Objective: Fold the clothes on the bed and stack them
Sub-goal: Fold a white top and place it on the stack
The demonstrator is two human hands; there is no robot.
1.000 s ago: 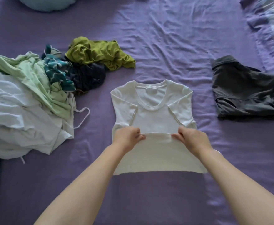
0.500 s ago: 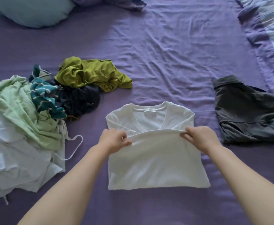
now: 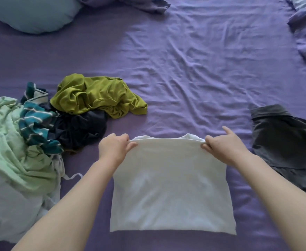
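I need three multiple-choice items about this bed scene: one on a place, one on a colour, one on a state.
1. Where does the dark grey garment lie?
A. right of the white shirt
B. on the pillow
C. under the green pile

2. What colour is the bedsheet?
A. red
B. purple
C. black

3. How is the white shirt held?
A. one hand only
B. untouched
C. both hands pinch its folded top edge

Key: 1 A, it lies beyond the right hand. 2 B, purple throughout. 3 C, the left hand and right grip the corners.
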